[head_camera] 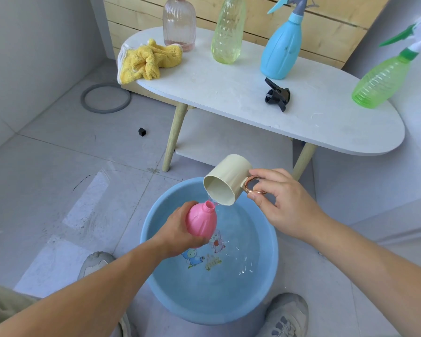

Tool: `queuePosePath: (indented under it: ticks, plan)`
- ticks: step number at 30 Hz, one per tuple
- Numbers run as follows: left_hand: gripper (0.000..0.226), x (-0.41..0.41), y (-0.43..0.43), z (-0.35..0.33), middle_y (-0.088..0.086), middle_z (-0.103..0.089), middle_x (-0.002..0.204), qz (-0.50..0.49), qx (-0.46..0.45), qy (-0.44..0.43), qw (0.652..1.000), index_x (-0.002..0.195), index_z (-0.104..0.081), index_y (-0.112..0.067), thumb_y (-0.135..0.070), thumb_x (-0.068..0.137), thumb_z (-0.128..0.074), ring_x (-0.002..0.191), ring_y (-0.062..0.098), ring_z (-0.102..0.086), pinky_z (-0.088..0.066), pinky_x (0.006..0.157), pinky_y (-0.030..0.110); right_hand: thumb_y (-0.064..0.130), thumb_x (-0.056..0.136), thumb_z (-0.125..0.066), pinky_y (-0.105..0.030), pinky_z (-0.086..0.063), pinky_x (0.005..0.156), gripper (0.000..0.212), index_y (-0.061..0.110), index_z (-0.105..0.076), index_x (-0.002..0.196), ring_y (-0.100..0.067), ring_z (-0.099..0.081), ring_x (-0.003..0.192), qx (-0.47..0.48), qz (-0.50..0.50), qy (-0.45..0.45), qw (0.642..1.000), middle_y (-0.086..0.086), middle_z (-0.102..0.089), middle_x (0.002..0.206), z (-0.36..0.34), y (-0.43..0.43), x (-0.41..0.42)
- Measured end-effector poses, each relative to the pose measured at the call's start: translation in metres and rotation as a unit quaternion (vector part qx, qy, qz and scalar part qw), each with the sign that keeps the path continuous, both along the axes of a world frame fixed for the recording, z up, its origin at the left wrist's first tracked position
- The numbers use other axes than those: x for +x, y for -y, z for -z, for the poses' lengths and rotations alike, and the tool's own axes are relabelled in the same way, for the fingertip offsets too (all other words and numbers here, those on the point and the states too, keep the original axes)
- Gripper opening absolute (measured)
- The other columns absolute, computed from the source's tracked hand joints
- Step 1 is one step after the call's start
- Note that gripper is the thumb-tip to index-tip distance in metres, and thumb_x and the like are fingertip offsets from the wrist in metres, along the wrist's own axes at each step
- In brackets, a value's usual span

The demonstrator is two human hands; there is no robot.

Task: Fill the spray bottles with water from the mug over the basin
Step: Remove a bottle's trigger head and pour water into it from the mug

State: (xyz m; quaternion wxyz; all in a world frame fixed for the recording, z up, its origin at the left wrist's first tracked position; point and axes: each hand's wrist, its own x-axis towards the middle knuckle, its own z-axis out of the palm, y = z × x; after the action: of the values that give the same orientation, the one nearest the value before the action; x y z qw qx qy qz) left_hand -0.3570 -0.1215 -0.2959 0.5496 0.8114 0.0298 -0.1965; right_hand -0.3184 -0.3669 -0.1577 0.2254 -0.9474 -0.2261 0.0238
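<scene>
- Right hand [281, 201] grips tilted cream mug [226, 180] by its handle, water trickling out
- Left hand [178, 229] clasps pink bottle [201, 221] over blue basin [265, 283]

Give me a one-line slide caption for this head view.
Right hand tips cream mug, pouring water into the pink bottle the left hand holds over the blue basin.

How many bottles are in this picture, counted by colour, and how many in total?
Pink: 2, the pink bottle in the left hand and the clear pink bottle on the table
Yellow-green bottle: 1
Blue bottle: 1
Green bottle: 1
Total: 5
</scene>
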Motion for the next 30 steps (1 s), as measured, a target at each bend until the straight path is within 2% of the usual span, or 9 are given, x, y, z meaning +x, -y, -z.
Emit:
queuePosePath:
  ticks: [5,10,14,19,24,26,28,29,30]
  plan:
    - [0.079,0.000,0.000,0.002,-0.005,-0.056,0.119,0.001,0.004,-0.002,1.000,0.126,-0.048,-0.040,-0.025,0.060,-0.091,0.103,0.020,-0.062,-0.065,0.064,0.038,0.045,0.090,-0.044,-0.026,-0.035,0.098,0.040,0.016,-0.071,0.084,-0.021,-0.049,0.120,0.001,-0.018,0.029,0.999,0.001,-0.060,0.133,0.000,-0.001,-0.001]
    - [0.078,0.000,0.000,0.003,-0.005,-0.056,0.119,0.000,0.003,0.001,1.000,0.124,-0.047,-0.040,-0.022,0.062,-0.091,0.102,0.020,-0.062,-0.065,0.065,0.036,0.042,0.093,-0.047,-0.038,-0.047,0.099,0.038,0.016,-0.073,0.084,-0.023,-0.051,0.118,0.005,-0.041,0.065,0.997,0.001,-0.060,0.133,0.004,0.001,0.002]
    - [0.079,0.001,-0.001,0.004,-0.004,-0.055,0.120,-0.002,0.007,0.001,1.000,0.123,-0.047,-0.043,-0.026,0.060,-0.091,0.104,0.020,-0.061,-0.064,0.065,0.034,0.037,0.094,-0.050,-0.044,-0.049,0.093,0.035,0.014,-0.073,0.082,-0.027,-0.053,0.115,0.001,-0.069,0.096,0.993,-0.001,-0.061,0.131,0.008,0.002,0.003]
    - [0.077,0.001,-0.001,0.006,-0.004,-0.055,0.121,-0.003,0.006,0.003,1.000,0.122,-0.046,-0.043,-0.022,0.063,-0.091,0.103,0.018,-0.061,-0.064,0.065,0.032,0.031,0.095,-0.053,-0.042,-0.049,0.091,0.031,0.010,-0.071,0.081,-0.031,-0.053,0.114,-0.008,-0.110,0.146,0.983,-0.006,-0.060,0.131,0.010,0.002,0.004]
    - [0.078,0.001,-0.001,0.008,-0.005,-0.056,0.119,0.000,0.013,0.001,1.000,0.124,-0.046,-0.042,-0.025,0.062,-0.091,0.103,0.020,-0.062,-0.064,0.066,0.033,0.026,0.096,-0.056,-0.032,-0.041,0.099,0.029,0.006,-0.068,0.078,-0.035,-0.053,0.111,-0.037,-0.163,0.214,0.963,-0.014,-0.060,0.131,0.017,0.000,0.002]
    - [0.078,0.000,-0.002,0.009,-0.006,-0.056,0.118,-0.001,0.014,0.000,1.000,0.123,-0.047,-0.042,-0.026,0.061,-0.091,0.103,0.020,-0.063,-0.065,0.066,0.035,0.029,0.095,-0.055,-0.032,-0.043,0.099,0.029,0.009,-0.071,0.081,-0.031,-0.052,0.112,-0.018,-0.129,0.186,0.974,-0.010,-0.060,0.132,0.025,-0.003,0.000]
    - [0.079,0.000,-0.003,0.011,-0.006,-0.056,0.119,-0.002,0.014,-0.002,1.000,0.124,-0.047,-0.040,-0.027,0.060,-0.091,0.103,0.020,-0.062,-0.065,0.064,0.036,0.030,0.094,-0.058,-0.030,-0.043,0.097,0.025,0.014,-0.075,0.085,-0.018,-0.054,0.109,0.049,-0.022,0.095,0.994,0.001,-0.064,0.124,0.032,-0.009,-0.002]
    - [0.080,0.000,-0.003,0.012,-0.005,-0.056,0.119,-0.004,0.013,-0.004,1.000,0.125,-0.047,-0.039,-0.028,0.060,-0.091,0.104,0.020,-0.062,-0.064,0.063,0.036,0.029,0.094,-0.061,-0.027,-0.044,0.092,0.022,0.014,-0.076,0.086,-0.010,-0.055,0.101,0.100,0.047,0.029,0.993,0.008,-0.066,0.109,0.036,-0.011,-0.002]
    - [0.081,-0.001,-0.004,0.014,-0.005,-0.055,0.119,-0.006,0.015,-0.005,1.000,0.126,-0.047,-0.039,-0.030,0.058,-0.091,0.104,0.021,-0.062,-0.064,0.062,0.036,0.028,0.094,-0.062,-0.026,-0.044,0.081,0.022,0.014,-0.076,0.084,-0.005,-0.055,0.085,0.147,0.114,-0.043,0.982,0.013,-0.064,0.088,0.041,-0.013,0.000]
